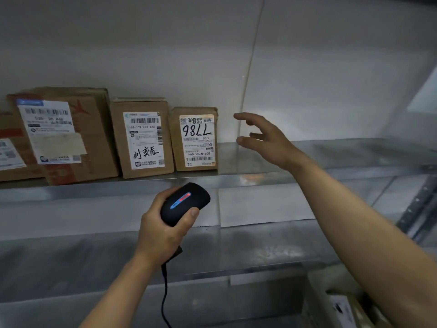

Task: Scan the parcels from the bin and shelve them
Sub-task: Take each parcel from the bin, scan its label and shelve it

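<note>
Nearest the camera, the left hand (163,229) is wrapped around a black handheld scanner (185,203), thumb along its right side, the scanner's nose tipped up toward the shelf. On the scanner's top a slim strip glows blue at the lower end and red at the upper end, and a dark cable (164,290) drops from its base past the wrist. Farther out, the right hand (266,138) reaches over the metal shelf (331,157) with fingers spread and loosely bent, holding nothing; it hangs just to the right of the smallest parcel, apart from it. Along the shelf, against the pale back wall, stand 3 cardboard parcels side by side, labels facing out. The small parcel (195,139) on the right carries a white label, upside down, with the handwritten number 7786. Touching or nearly touching its left side is the middle parcel (143,138), with a barcode label and handwritten characters near the bottom. Left of that stands the large parcel (63,133), its label partly covered by a strip of tan tape, with part of another box at the left frame edge. At the lower right corner, more boxes (340,306) sit below the shelves, too blurred to read.
</note>
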